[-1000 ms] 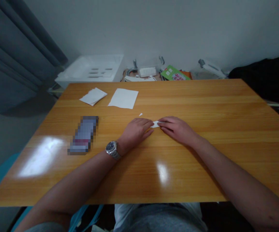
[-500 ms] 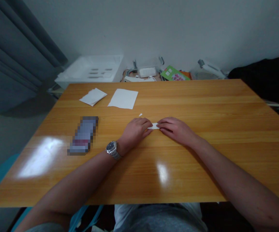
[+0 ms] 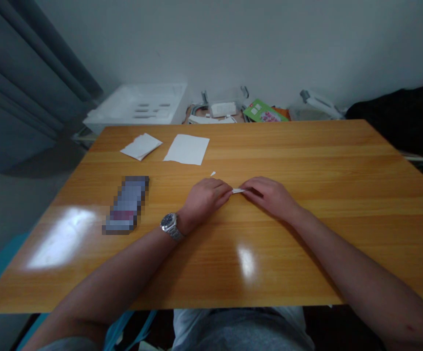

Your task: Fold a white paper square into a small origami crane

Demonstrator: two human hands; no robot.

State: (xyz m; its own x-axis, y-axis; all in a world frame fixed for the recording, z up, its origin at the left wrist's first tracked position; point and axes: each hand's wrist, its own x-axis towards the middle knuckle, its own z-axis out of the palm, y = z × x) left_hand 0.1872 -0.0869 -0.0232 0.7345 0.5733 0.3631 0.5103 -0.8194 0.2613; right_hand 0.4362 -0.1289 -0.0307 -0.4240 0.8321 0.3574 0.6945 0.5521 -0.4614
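A small folded piece of white paper (image 3: 237,190) lies just over the middle of the table, its ends hidden under my fingers. My left hand (image 3: 207,195), with a steel watch (image 3: 171,225) on the wrist, is closed on the left end of the paper. From the other side, the thumb and fingers of my right hand (image 3: 266,195) pinch the right end. Only a thin white strip shows between the two hands. A tiny white paper scrap (image 3: 213,173) rests on the wood just beyond my left fingers.
Folded white paper (image 3: 140,146) and a flat white sheet (image 3: 187,149) lie at the table's back left. A pixelated phone (image 3: 127,204) is left of my hands on the wooden table (image 3: 324,170). Past the far edge stand a white tray (image 3: 141,102) and a green packet (image 3: 264,112).
The visible paper between my hands has become narrower, a thin strip where a broader face showed before. My fingers have shifted slightly; both arms stay in place.
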